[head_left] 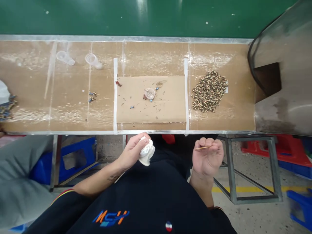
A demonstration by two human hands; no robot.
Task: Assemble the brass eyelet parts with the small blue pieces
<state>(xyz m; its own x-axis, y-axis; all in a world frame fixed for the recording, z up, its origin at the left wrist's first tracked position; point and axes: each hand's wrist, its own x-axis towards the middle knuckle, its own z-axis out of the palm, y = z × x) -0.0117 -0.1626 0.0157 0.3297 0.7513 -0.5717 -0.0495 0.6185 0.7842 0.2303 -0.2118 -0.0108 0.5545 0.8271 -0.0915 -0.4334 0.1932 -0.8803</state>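
I watched both hands held low over the lap, in front of the near metal edge of the table and not touching it. The left hand was closed in a tight grip around a crumpled white cloth, which stuck out from between the thumb and the fingers, just under the table edge. The right hand was curled with the fingers bent inward, and it pinched a thin wooden stick that lay nearly level, pointing to the left. Between the two hands there was a free gap above the black shirt. On the table, straight ahead of the hands, lay a lighter cardboard sheet bordered by two white tape strips, and in its middle stood a small clear cup with a few tiny coloured parts scattered around it. To the right, beyond the tape, a heap of small ring-shaped parts lay well apart from the cup, and further right a big grey metal chute closed that end of the table. At the far left, two clear cups lay on their sides near the far edge. Open cardboard surface remained between these groups. A grey sleeve of another person showed at the left, below the table.
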